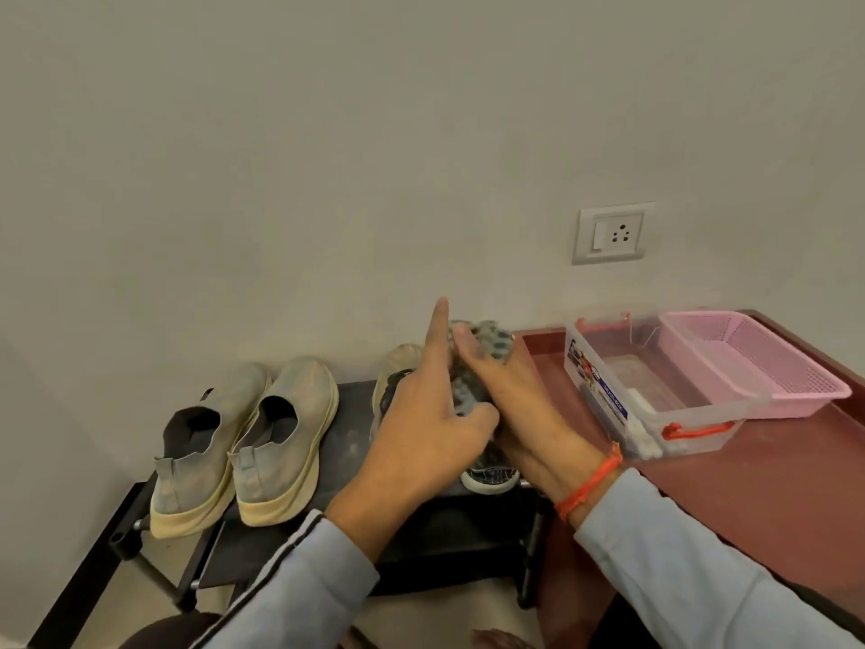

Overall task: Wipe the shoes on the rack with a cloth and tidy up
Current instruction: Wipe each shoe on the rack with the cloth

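Observation:
A grey patterned cloth (pixel 484 341) is bunched between my two hands above the right end of the black shoe rack (pixel 348 414). My left hand (pixel 430 430) pinches the cloth with its thumb while the index finger points straight up. My right hand (pixel 519 405) grips the cloth from the other side, fingers wrapped round its top. Beneath my hands lies a light sneaker with dark trim; only its toe (pixel 402 363) and heel (pixel 489 475) show. A pair of grey slip-on shoes (pixel 206 442) (pixel 285 437) stands on the rack's left half, heels toward me.
A maroon table (pixel 749 489) adjoins the rack on the right. On it sit a clear plastic box with red latches (pixel 655 391) and a pink mesh basket (pixel 758 363). The wall stands close behind, with a socket plate (pixel 613 234).

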